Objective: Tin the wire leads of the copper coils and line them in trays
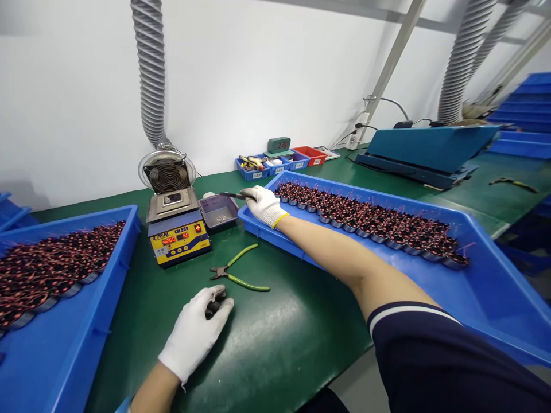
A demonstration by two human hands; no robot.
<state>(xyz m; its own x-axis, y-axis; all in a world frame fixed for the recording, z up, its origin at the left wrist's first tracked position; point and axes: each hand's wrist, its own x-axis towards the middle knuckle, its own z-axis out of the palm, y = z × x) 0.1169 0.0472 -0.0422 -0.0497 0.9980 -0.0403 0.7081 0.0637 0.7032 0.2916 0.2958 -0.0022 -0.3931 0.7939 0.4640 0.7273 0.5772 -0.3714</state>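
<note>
My left hand (pixel 198 330), in a white glove, rests low over the green table with its thumb and fingers round a small dark part (pixel 212 308). My right hand (pixel 262 205), also gloved, is stretched forward to the near left corner of the right blue tray (pixel 486 252), its fingers closed on a dark-tipped tool (pixel 232 195) that points left over a small grey bin (pixel 218 213). Between my hands lie green-handled cutters (pixel 239 269), jaws to the left. Left of the bin stands a yellow-fronted solder pot (pixel 178 238) with a metal top.
Another blue tray (pixel 97 310) with many red-wired round parts (pixel 55 267) is on the left. Similar parts (pixel 370 218) fill the right tray's far side. Small blue boxes (pixel 253 172), a red box (pixel 310 156) and a clock (pixel 279 145) stand by the wall; a teal machine (pixel 424 152) is back right.
</note>
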